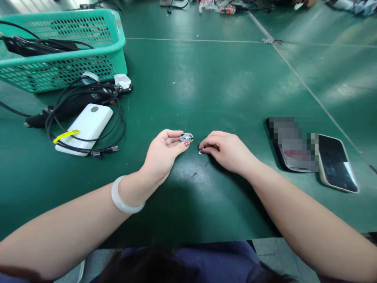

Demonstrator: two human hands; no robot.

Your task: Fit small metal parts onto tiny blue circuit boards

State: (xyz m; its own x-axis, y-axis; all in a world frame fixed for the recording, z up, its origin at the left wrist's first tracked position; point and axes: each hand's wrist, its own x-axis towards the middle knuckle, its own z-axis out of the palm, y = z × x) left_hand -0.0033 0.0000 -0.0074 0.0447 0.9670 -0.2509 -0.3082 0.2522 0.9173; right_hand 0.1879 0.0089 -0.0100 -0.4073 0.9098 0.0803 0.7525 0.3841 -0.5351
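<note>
Between thumb and fingers, my left hand (165, 153) holds a small oval electronic part (186, 137) with a pale, circuit-like face turned up. A white bangle (119, 196) circles that wrist. Just to the right, my right hand (225, 151) pinches a tiny shiny metal piece (201, 151) at its fingertips, low over the green tabletop. The two held pieces are close together but apart. Fingers cover part of each piece, so their exact kind is unclear.
At the left lie a white power bank (94, 122), a black cable (122, 118) and a black tool-like body (73, 102). Behind them stands a green basket (85, 63) holding black items. Two phones, one dark (294, 145) and one light-edged (337, 163), lie right.
</note>
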